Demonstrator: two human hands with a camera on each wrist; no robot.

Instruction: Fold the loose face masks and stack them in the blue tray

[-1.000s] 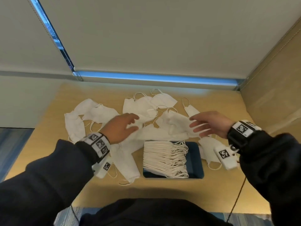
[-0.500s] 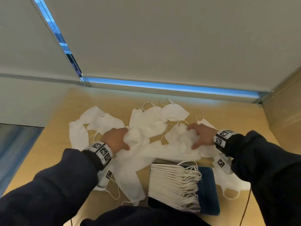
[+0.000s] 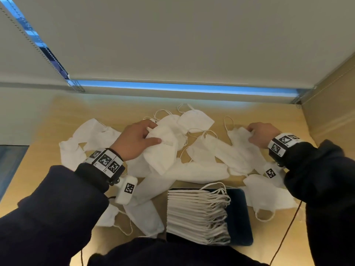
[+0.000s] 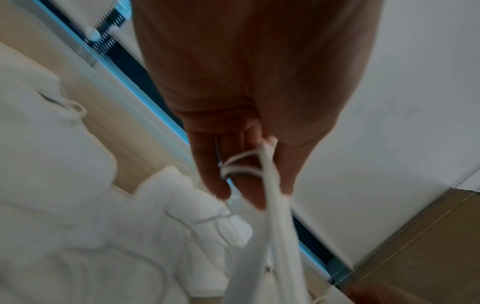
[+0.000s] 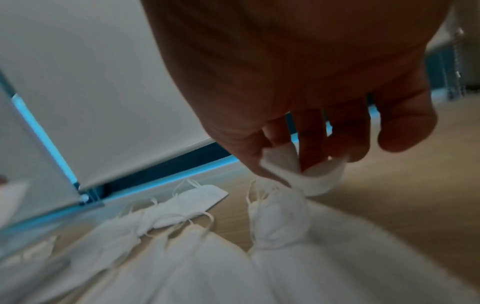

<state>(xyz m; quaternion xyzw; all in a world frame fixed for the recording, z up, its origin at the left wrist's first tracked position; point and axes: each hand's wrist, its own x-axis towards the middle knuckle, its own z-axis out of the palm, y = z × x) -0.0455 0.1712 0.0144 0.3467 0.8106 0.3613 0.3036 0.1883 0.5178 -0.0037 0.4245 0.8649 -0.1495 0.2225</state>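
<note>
Several loose white face masks point(image 3: 203, 169) lie spread across the wooden table point(image 3: 50, 116). A stack of folded masks point(image 3: 196, 214) fills the left part of the blue tray point(image 3: 240, 217) near the front edge. My left hand point(image 3: 138, 139) grips one white mask point(image 3: 163, 148) at its top edge, thumb over it; in the left wrist view the fingers point(image 4: 215, 174) pinch the mask's edge and ear loop point(image 4: 241, 168). My right hand point(image 3: 259, 134) pinches the edge of another mask point(image 3: 240, 139) at the right. In the right wrist view the fingertips point(image 5: 309, 152) clamp the mask's corner point(image 5: 314, 179).
A lowered roller blind point(image 3: 172, 45) with a blue strip of window point(image 3: 172, 88) under it closes the far side. A tan wall panel point(image 3: 330, 104) borders the table's right. More masks lie at the left point(image 3: 84, 139) and right point(image 3: 269, 191) of the tray. A thin cable point(image 3: 286, 233) runs over the right front.
Both hands have closed on masks and moved apart: the left one lifts its mask up from the pile, the right one pulls its mask to the right. The head view has tilted.
</note>
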